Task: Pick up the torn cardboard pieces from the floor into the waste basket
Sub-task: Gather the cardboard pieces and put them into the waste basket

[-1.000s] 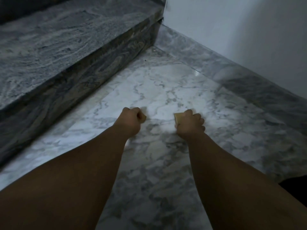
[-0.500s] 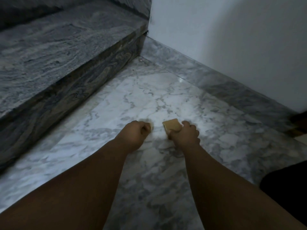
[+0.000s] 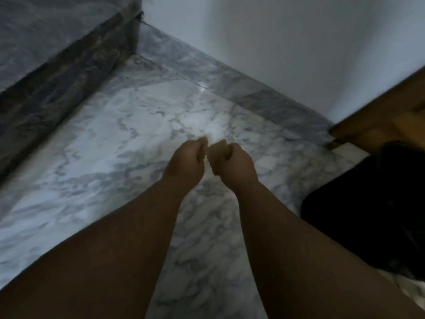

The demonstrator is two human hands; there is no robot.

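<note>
Two tan cardboard pieces (image 3: 218,150), nearly touching

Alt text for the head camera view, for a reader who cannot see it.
Two bare forearms reach over a marble floor, the left hand and right hand each gripping one of two small tan cardboard pieces, fists close together. A dark stone step rises at left; a white wall stands behind.

Veined marble floor (image 3: 128,143); stone step (image 3: 57,88) at left, black object (image 3: 368,203) right.
</note>
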